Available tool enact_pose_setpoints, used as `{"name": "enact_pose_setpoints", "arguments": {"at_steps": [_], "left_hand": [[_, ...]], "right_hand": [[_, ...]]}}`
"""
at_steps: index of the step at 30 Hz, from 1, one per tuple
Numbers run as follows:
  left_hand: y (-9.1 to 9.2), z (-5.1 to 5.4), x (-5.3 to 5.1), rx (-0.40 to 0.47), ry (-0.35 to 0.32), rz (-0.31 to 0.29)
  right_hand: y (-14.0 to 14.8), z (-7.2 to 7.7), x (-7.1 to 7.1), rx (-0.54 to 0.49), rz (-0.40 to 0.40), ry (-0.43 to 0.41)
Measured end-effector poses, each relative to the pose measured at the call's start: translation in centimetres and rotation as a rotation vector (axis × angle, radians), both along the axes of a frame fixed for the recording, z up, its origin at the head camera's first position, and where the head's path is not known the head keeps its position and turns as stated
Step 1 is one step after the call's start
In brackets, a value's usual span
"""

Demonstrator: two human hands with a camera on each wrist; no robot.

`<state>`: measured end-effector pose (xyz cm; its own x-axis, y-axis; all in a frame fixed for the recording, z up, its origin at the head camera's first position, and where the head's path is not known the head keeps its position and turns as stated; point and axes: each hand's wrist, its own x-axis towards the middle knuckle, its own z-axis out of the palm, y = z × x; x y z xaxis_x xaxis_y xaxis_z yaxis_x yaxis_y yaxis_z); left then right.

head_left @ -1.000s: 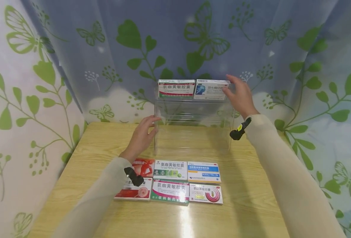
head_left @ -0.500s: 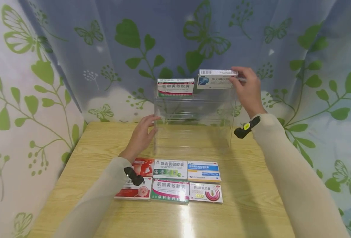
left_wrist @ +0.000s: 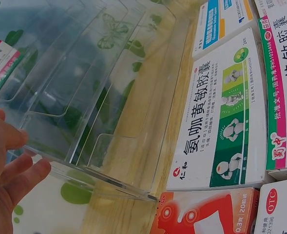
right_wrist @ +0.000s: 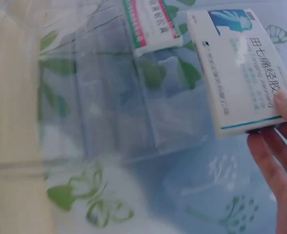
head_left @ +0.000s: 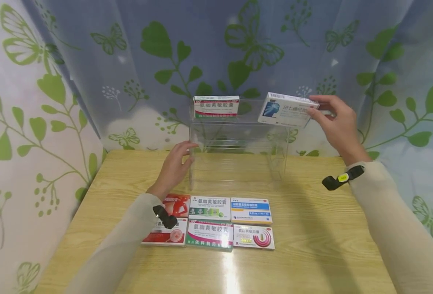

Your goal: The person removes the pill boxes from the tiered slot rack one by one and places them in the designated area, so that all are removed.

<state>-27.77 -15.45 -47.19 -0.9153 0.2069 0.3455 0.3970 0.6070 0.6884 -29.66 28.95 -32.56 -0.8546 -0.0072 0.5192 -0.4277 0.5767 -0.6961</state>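
My right hand (head_left: pixel 335 122) pinches the right end of a white medicine box (head_left: pixel 286 110) with a blue head picture, thumb on its front face. Slightly tilted, that box is held at the right end of the clear stepped rack (head_left: pixel 238 163), apart from the other box up there. A white, red and green medicine box (head_left: pixel 216 108) stands on the rack's top tier at the left. My left hand (head_left: pixel 174 167) touches the rack's left side, its fingers loosely bent. In the left wrist view those fingers (left_wrist: pixel 28 178) lie against the clear plastic edge.
Several medicine boxes lie flat in two rows in front of the rack, among them a green and white box (head_left: pixel 209 209), a blue and white box (head_left: pixel 251 211) and a pink-ringed box (head_left: pixel 254 237). They rest on a wooden table (head_left: pixel 304 253). A patterned curtain (head_left: pixel 216 49) hangs behind.
My right hand has lifted the white box off the rack's top tier and carried it to the right, where it now tilts. The left hand has stayed at the rack's side.
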Motion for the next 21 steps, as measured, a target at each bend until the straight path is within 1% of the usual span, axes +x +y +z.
{"name": "enact_pose_setpoints", "arguments": {"at_steps": [3, 5, 8, 10, 15, 21], "left_hand": [[0.1, 0.0, 0.0, -0.001, 0.009, -0.001], [0.0, 0.0, 0.0, 0.002, 0.013, -0.003], [0.0, 0.0, 0.0, 0.004, 0.008, -0.004], [0.0, 0.0, 0.0, 0.005, 0.003, -0.003], [0.1, 0.1, 0.0, 0.005, -0.003, -0.001], [0.1, -0.1, 0.0, 0.008, -0.019, 0.0]], "right_hand": [[2.1, -1.2, 1.8, 0.046, 0.023, -0.119], [3.5, -2.2, 3.0, 0.097, 0.039, -0.208], [5.6, -4.0, 4.5, 0.168, 0.064, -0.31], [6.8, -5.4, 5.3, 0.195, 0.085, -0.371], [8.9, -8.5, 6.9, 0.188, 0.142, -0.502], [9.5, -11.8, 8.3, 0.198, 0.238, -0.629]]}}
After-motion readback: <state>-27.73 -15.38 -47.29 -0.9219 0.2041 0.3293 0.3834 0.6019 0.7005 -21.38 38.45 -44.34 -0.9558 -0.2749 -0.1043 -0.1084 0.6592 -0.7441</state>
